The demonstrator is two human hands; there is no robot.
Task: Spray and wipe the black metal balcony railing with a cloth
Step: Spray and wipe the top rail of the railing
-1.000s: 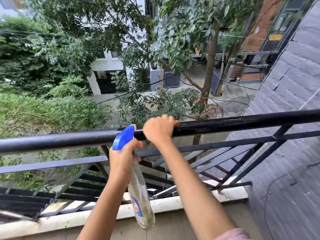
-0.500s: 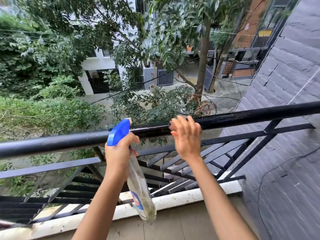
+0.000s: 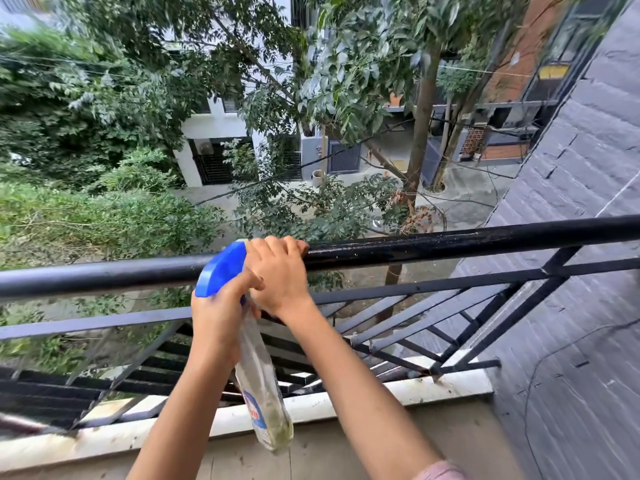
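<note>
The black metal railing's top rail (image 3: 450,241) runs across the view and looks wet and glossy to the right of my hands. My left hand (image 3: 216,317) grips the neck of a clear spray bottle (image 3: 265,393) with a blue trigger head (image 3: 221,268), held just in front of the rail, bottle hanging down. My right hand (image 3: 280,277) sits right beside the blue head, its fingers curled over the top rail. No cloth shows in the view.
A thinner black bar (image 3: 433,282) and slanted bars run below the top rail. The white ledge (image 3: 450,386) lies at the railing's foot. A grey brick wall (image 3: 571,237) closes the right side. Beyond the rail are trees and a street far below.
My right hand let go of the rail, lifted open to the right, then came back left onto the rail beside the spray head. The bottle stayed in my left hand.
</note>
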